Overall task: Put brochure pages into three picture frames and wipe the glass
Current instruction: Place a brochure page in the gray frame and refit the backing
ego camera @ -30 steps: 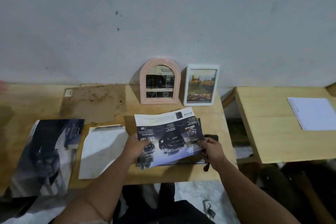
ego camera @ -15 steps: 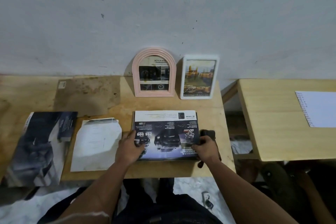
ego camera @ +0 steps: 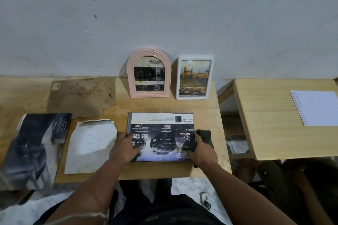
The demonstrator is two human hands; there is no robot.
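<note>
A dark brochure page (ego camera: 161,133) with vehicle pictures lies flat on the wooden table (ego camera: 164,105); a dark edge shows along its left and top sides. My left hand (ego camera: 126,147) rests flat on the page's left part, fingers spread. My right hand (ego camera: 202,150) sits at the page's right edge, curled around a dark cloth (ego camera: 205,136) that sticks out past the fingers. Against the wall stand a pink arched frame (ego camera: 149,73) and a white rectangular frame (ego camera: 194,77), each with a page inside.
A white sheet (ego camera: 90,146) and a dark brochure (ego camera: 34,148) lie to the left of the page. A brown stained board (ego camera: 80,95) lies behind them. A second wooden table (ego camera: 270,120) on the right carries a white notepad (ego camera: 316,107).
The page went from tilted and lifted in both hands to lying flat and square on the table. My left hand now presses on it.
</note>
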